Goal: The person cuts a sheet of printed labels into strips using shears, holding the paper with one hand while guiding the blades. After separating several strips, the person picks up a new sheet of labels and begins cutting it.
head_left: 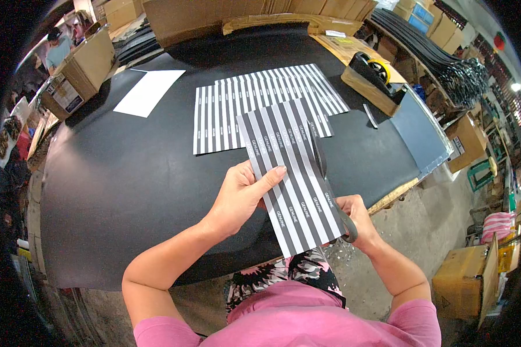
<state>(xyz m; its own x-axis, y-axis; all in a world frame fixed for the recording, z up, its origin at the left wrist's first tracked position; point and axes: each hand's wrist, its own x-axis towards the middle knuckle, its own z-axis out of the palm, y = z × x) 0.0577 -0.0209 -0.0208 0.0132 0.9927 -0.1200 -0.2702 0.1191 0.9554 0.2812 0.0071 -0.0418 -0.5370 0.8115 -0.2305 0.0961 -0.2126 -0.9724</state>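
My left hand (237,194) grips a striped sheet of printed labels (298,199), with the thumb flat on its face and the other fingers mostly hidden underneath. Dark and white bands run along the sheet, printed with "GENUINE" and, near the top, "LEATHER". In my right hand (359,220) is a pair of scissors (348,226) with dark handles, its blades at the sheet's right edge and partly hidden by it. More striped label sheets (214,124) lie overlapping on the black tabletop (127,191), just beyond the held one.
A blank white sheet (149,92) rests at the table's far left. Toward the far right are a tape dispenser (364,72) in a cardboard tray (369,95) and a thin strip (370,115). Cardboard boxes (78,75) stand around the table. Another person (58,49) is at the upper left.
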